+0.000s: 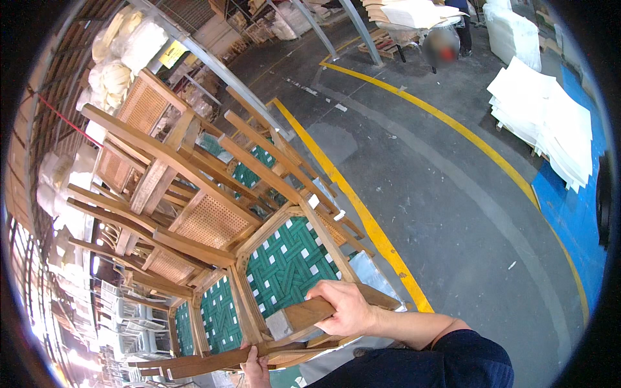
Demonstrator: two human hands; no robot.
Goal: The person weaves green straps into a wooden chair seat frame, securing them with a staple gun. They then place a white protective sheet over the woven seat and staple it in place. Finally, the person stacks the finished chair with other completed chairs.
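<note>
My right hand is closed round a thick wooden bar of the nearest wooden chair, at the front corner of its seat. That seat is woven from green webbing with small white patches. Lower down, my left hand closes on a wooden rail of the chairs, its fingertips curled over the wood. Most of that hand's palm is hidden. Against the near chair stand more wooden chairs with the same green seats and cane panels.
Stacked chairs and wrapped bundles crowd the left beside a metal post. Yellow lines cross the grey floor. White sheets are piled at the right on blue flooring. A person stands far back by a loaded table.
</note>
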